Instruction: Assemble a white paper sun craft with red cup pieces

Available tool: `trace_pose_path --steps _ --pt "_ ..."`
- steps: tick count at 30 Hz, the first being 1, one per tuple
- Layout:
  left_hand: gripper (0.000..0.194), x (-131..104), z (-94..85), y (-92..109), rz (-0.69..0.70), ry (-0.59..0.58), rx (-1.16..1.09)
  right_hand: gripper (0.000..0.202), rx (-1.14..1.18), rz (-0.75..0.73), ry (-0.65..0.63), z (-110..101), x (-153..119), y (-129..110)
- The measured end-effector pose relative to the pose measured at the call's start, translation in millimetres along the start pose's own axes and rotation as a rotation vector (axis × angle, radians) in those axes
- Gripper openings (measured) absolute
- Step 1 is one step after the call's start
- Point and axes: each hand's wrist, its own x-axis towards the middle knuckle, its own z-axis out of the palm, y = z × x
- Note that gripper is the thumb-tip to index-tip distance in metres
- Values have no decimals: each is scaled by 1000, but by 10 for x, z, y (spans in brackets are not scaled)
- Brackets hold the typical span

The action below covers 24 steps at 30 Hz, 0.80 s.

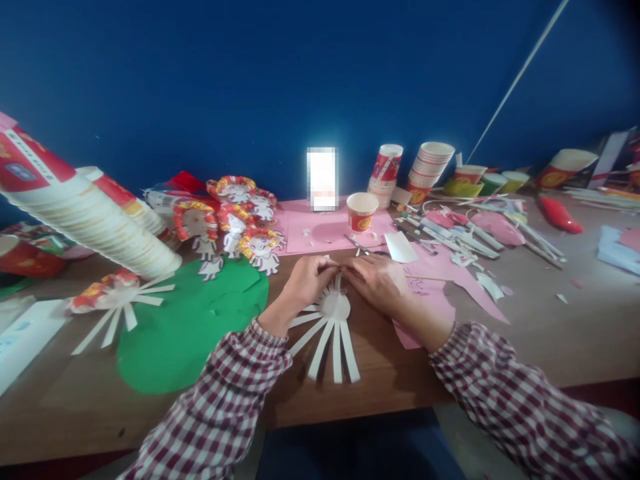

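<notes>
A paper cup cut into white strips (335,307) lies fanned out on the wooden table, its round base in the middle and several strips spreading toward the near edge. At its far side, my left hand (313,280) has thumb and fingers pinched on one of the strips. My right hand (373,280) meets it from the right, its fingers closed on the same upper part of the cut cup. The fingertips of both hands nearly touch, and they hide most of the strip between them.
Green paper (193,327) and tall stacked cups (115,220) are at the left, near curled cup figures (233,227). Behind my hands are scissors (356,245) and a single cup (363,212). Pens (455,237) and paper scraps lie to the right.
</notes>
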Motion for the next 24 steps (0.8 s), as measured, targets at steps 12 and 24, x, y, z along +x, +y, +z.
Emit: trace_pose_path --steps 12,24 --pt "25 14 34 -78 -64 -9 -136 19 4 11 -6 -20 17 -22" --pt "42 -3 60 -67 -100 71 -219 16 130 -108 56 -33 41 -4"
